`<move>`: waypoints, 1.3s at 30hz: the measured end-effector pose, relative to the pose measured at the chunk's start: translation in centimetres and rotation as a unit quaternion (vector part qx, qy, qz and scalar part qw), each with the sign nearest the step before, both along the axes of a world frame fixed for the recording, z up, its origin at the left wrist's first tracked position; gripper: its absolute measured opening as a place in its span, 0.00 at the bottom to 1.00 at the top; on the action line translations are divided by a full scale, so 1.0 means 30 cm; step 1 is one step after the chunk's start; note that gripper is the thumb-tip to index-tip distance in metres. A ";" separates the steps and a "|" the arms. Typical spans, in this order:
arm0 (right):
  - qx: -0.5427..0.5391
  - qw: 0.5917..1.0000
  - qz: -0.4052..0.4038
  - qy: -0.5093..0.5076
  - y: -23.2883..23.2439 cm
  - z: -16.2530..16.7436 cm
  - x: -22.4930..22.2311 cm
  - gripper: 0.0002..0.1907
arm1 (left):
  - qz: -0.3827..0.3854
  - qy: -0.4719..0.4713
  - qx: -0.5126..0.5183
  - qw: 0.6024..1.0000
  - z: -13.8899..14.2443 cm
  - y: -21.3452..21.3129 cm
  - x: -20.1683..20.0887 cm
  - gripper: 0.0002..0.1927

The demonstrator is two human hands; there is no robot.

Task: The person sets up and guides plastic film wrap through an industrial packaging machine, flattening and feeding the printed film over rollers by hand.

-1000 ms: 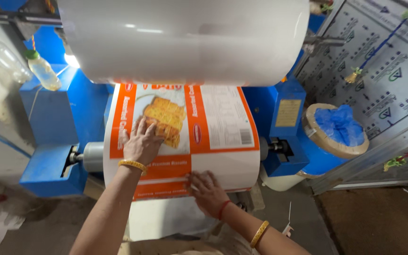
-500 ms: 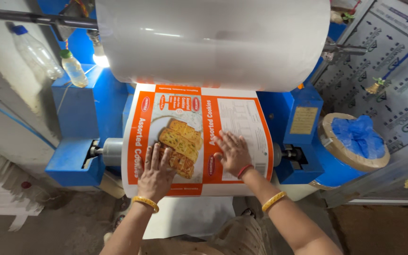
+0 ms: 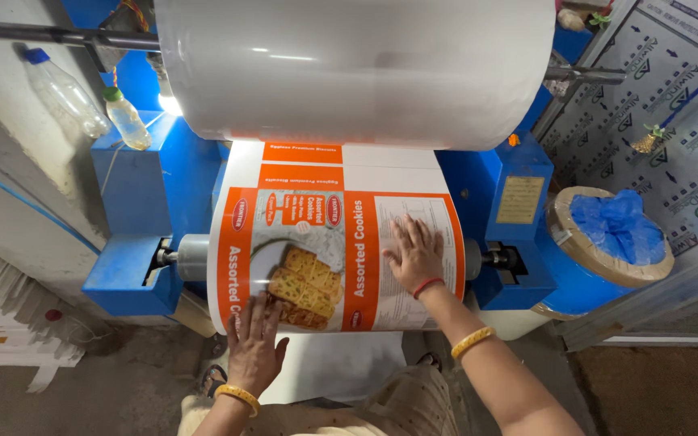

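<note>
Orange-and-white printed film (image 3: 317, 242) wraps the roller between the blue machine (image 3: 135, 202) sides; my left hand (image 3: 254, 343) lies flat, fingers spread, at its lower edge, my right hand (image 3: 415, 257) flat near its right edge, neither grasping.

The big white film roll (image 3: 357, 69) overhangs the printed sheet (image 3: 333, 250), blue machine sides (image 3: 135, 210) flanking it.

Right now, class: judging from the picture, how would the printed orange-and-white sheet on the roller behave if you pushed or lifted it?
The printed sheet curves smoothly over the roller, so it is probably thin and floppy. Its glossy glare suggests a slippery surface. Both hands, left hand and right hand, press flat on it, so it likely slides or wrinkles easily.
</note>
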State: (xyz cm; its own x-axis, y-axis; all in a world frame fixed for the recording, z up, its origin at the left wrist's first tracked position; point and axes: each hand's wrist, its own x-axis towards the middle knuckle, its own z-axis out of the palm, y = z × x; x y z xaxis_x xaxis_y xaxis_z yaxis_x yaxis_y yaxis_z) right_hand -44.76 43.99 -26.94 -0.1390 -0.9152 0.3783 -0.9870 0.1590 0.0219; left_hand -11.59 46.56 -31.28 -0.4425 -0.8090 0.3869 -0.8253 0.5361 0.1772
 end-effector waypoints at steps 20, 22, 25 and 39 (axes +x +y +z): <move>-0.067 0.995 0.071 -0.035 0.359 -0.299 0.086 0.40 | 0.017 -0.034 0.078 0.996 0.234 -0.224 -0.198 0.37; -0.057 0.995 0.075 -0.042 0.386 -0.326 0.092 0.39 | 0.020 -0.044 0.085 0.995 0.249 -0.231 -0.207 0.37; -0.039 0.995 0.084 -0.046 0.421 -0.363 0.095 0.39 | 0.022 -0.062 0.087 0.994 0.262 -0.251 -0.219 0.36; -0.086 0.992 0.089 -0.016 0.287 -0.219 -0.007 0.40 | 0.069 0.003 0.013 0.997 0.202 -0.264 -0.062 0.35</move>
